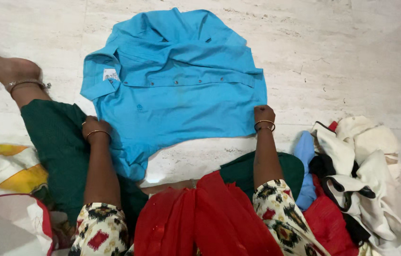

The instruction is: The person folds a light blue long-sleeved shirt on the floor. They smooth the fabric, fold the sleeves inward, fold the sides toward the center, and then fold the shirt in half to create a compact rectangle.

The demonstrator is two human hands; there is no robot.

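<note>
Pale marble floor carries a bright blue cotton button-up shirt, spread flat, long axis left-right, collar pointing left. Left hand fingers press its near-left edge; right hand fingers pinch the near-right hem. Heaped clothes lie right.

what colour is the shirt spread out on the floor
Bright blue shirt, plain, with small buttons; head view.

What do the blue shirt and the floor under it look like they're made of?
Blue shirt: looks like thin woven cloth, perhaps cotton or a blend; matte, with soft creases and a buttoned placket. Both hands, left and right, press its lower edge flat. Floor: looks like polished stone or marble-look tile, pale with grey veining and a faint joint line; which one cannot be told.
</note>
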